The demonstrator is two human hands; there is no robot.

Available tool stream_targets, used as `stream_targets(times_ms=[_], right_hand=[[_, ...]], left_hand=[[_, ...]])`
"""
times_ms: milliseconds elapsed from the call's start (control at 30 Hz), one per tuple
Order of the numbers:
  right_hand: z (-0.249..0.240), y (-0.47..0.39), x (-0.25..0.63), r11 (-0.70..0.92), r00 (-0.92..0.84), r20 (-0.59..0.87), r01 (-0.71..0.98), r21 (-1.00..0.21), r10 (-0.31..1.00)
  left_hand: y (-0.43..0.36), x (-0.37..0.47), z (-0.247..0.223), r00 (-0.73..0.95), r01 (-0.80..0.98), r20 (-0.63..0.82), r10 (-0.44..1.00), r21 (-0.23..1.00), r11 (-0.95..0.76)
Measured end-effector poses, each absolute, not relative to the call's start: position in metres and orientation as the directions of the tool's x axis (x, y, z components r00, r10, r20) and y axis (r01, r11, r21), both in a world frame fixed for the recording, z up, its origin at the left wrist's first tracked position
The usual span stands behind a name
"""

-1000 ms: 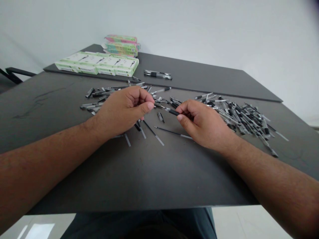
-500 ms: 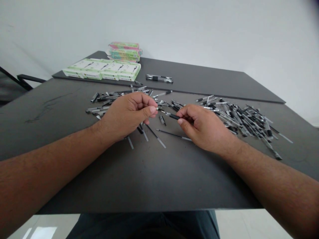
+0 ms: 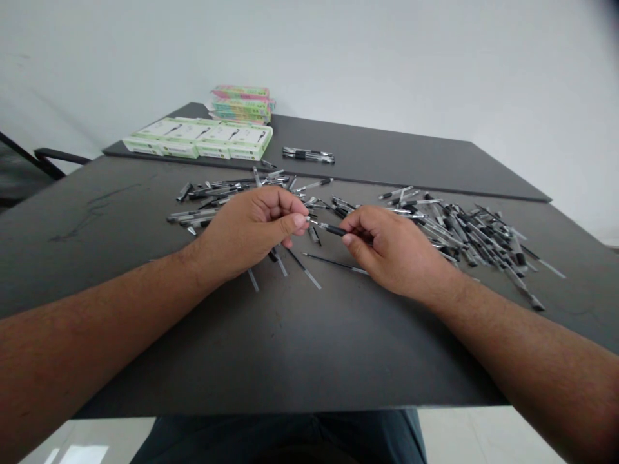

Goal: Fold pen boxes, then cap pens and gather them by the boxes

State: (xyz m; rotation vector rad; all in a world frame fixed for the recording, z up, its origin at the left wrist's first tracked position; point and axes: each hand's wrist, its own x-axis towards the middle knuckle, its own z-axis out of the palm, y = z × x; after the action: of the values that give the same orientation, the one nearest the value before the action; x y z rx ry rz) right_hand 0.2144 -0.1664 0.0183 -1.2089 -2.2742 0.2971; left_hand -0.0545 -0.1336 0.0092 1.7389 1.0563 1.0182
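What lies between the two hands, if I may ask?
In the head view, a black-gripped pen points from the right hand toward the left hand; a short loose part lies below.

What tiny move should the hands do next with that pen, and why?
Maybe the right hand should gently push the pen straight toward the left hand: the tip points there, right by the small pale piece that hand pinches, though whether they touch is too small to tell.
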Motion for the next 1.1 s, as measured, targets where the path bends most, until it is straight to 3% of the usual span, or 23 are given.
stream_targets(times_ms=[633,1100], right_hand=[[0.020,-0.166,0.214,0.555,-0.447,0.332,0.707,-0.439,0.831],[0.018,-0.170,0.211,0.575,-0.470,0.332,0.686,-0.446,0.818]], left_hand=[[-0.133,-0.056,0.008,0.331,0.305,0.232,0.915,0.891,-0.336],[-0.136,-0.058,-0.002,0.372,0.457,0.299,0.879,0.765,-0.454]])
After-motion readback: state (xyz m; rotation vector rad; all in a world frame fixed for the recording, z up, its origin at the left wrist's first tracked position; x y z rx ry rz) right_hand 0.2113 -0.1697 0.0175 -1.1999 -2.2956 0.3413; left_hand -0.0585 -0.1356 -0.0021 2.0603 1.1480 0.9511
